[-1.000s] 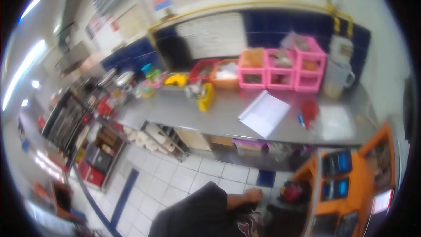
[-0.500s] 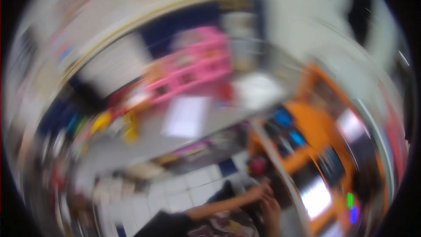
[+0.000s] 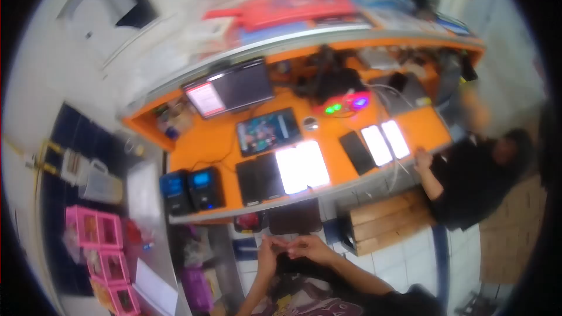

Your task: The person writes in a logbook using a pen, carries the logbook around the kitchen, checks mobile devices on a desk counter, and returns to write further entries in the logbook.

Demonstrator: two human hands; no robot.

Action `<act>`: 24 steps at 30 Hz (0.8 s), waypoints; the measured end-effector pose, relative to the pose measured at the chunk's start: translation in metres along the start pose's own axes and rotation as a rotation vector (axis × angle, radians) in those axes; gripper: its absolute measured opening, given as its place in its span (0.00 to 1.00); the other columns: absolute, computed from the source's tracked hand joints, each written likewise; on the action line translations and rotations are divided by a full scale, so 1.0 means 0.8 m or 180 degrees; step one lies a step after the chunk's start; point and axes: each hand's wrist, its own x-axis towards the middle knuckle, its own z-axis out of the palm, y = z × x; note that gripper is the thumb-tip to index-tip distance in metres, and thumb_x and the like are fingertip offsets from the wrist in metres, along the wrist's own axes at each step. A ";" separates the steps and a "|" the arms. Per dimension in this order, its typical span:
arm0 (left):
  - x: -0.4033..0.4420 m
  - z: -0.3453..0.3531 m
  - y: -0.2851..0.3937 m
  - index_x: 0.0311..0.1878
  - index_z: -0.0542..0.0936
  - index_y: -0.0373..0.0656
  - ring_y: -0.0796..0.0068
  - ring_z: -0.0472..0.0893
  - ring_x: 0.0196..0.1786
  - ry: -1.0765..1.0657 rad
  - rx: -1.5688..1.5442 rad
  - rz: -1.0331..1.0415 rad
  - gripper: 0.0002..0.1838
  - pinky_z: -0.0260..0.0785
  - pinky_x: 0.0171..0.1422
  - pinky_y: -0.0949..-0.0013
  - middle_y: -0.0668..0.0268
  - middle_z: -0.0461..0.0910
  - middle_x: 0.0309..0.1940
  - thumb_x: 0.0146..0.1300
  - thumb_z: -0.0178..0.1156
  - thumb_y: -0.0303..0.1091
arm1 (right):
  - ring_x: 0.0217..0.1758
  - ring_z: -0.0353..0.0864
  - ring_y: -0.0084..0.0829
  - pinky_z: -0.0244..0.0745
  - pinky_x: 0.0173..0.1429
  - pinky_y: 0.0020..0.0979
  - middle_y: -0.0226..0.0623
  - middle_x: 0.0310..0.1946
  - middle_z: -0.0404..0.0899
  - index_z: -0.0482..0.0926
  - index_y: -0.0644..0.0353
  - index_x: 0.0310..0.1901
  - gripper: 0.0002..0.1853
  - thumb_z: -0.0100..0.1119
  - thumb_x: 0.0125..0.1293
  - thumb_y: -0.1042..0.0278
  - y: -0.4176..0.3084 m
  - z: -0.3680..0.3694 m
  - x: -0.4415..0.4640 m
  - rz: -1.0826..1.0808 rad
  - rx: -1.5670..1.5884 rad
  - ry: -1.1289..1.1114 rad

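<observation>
Low in the view, in front of my dark printed shirt, my left hand (image 3: pixel 269 254) and my right hand (image 3: pixel 312 249) meet at the fingertips. Both look closed, fingers bent and pinched together. Whatever may be between them is too small and blurred to make out. Beyond them is an orange desk (image 3: pixel 219 134) bearing two bright white screens (image 3: pixel 303 167), two dark flat devices (image 3: pixel 259 178) and a large tablet (image 3: pixel 268 131). Neither hand touches the desk. Just under its front edge stands a dark brown seat (image 3: pixel 294 216).
Two dark boxes with blue displays (image 3: pixel 193 190) stand at the desk's left end. A monitor (image 3: pixel 229 89) is behind. Pink baskets (image 3: pixel 96 228) line the left counter. At right, a person in black (image 3: pixel 474 178) sits near a wooden bench (image 3: pixel 389 222), one hand at the desk edge.
My view has swung from the grey counter with pink baskets to the orange desk, which now lies straight ahead. My hands stay close together in front of me.
</observation>
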 end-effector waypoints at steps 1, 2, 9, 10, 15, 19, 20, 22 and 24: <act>0.002 0.005 -0.002 0.32 0.76 0.37 0.63 0.81 0.48 -0.0071 0.0269 0.0103 0.36 0.75 0.57 0.61 0.54 0.82 0.41 0.82 0.31 0.58 | 0.45 0.86 0.30 0.85 0.54 0.33 0.43 0.43 0.85 0.82 0.69 0.50 0.13 0.68 0.68 0.72 0.000 0.001 -0.003 0.0002 0.0023 0.0000; 0.002 0.004 -0.004 0.32 0.76 0.37 0.63 0.80 0.46 0.0004 0.0049 -0.0007 0.35 0.74 0.57 0.62 0.54 0.81 0.39 0.82 0.32 0.57 | 0.45 0.86 0.30 0.85 0.54 0.33 0.43 0.43 0.85 0.82 0.69 0.50 0.13 0.68 0.68 0.72 0.001 0.001 -0.007 -0.0068 0.0081 0.0121; 0.014 0.017 0.003 0.37 0.77 0.40 0.66 0.78 0.43 -0.0028 -0.0473 -0.0029 0.33 0.67 0.58 0.62 0.58 0.80 0.36 0.81 0.36 0.60 | 0.45 0.86 0.27 0.83 0.52 0.28 0.38 0.44 0.85 0.81 0.69 0.53 0.14 0.66 0.70 0.69 -0.021 0.009 -0.008 -0.0010 0.0098 -0.0080; 0.014 0.020 0.007 0.38 0.77 0.40 0.67 0.78 0.43 0.0073 -0.0187 0.0003 0.32 0.67 0.57 0.63 0.58 0.80 0.37 0.81 0.36 0.60 | 0.44 0.86 0.26 0.83 0.51 0.27 0.38 0.43 0.85 0.81 0.68 0.52 0.14 0.66 0.71 0.69 -0.023 0.009 -0.006 -0.0142 0.0138 -0.0150; 0.012 0.027 0.016 0.44 0.78 0.39 0.69 0.78 0.47 0.0020 -0.0060 -0.0129 0.33 0.70 0.56 0.64 0.60 0.80 0.42 0.81 0.35 0.59 | 0.42 0.87 0.26 0.84 0.50 0.27 0.37 0.42 0.85 0.82 0.68 0.51 0.13 0.66 0.71 0.69 -0.048 0.015 -0.011 -0.0078 0.0018 -0.0181; 0.005 0.039 0.016 0.46 0.77 0.38 0.71 0.80 0.43 -0.0039 0.0028 0.0026 0.32 0.73 0.52 0.65 0.60 0.80 0.40 0.81 0.36 0.59 | 0.40 0.87 0.26 0.85 0.46 0.27 0.35 0.39 0.85 0.83 0.66 0.48 0.11 0.68 0.69 0.69 -0.041 0.006 -0.008 -0.0126 0.0138 -0.0207; 0.004 0.043 0.017 0.46 0.77 0.38 0.70 0.80 0.43 -0.0030 0.0089 -0.0004 0.32 0.73 0.51 0.65 0.60 0.80 0.41 0.81 0.36 0.59 | 0.40 0.87 0.26 0.85 0.46 0.27 0.35 0.39 0.85 0.83 0.66 0.48 0.11 0.68 0.69 0.69 -0.041 0.004 -0.008 -0.0124 0.0140 -0.0211; 0.010 0.042 0.009 0.47 0.77 0.37 0.70 0.80 0.44 -0.0070 0.0062 0.0024 0.32 0.74 0.51 0.65 0.58 0.81 0.42 0.80 0.37 0.59 | 0.42 0.87 0.26 0.84 0.47 0.27 0.37 0.42 0.85 0.82 0.65 0.52 0.14 0.67 0.70 0.69 -0.046 0.000 -0.012 0.0037 -0.0003 -0.0173; 0.018 0.044 -0.003 0.47 0.77 0.37 0.70 0.80 0.44 -0.0119 0.0030 0.0045 0.31 0.74 0.51 0.64 0.57 0.82 0.44 0.80 0.38 0.59 | 0.43 0.87 0.28 0.84 0.49 0.30 0.38 0.43 0.86 0.82 0.63 0.55 0.17 0.67 0.70 0.64 -0.067 -0.015 -0.011 -0.0135 -0.0878 -0.0386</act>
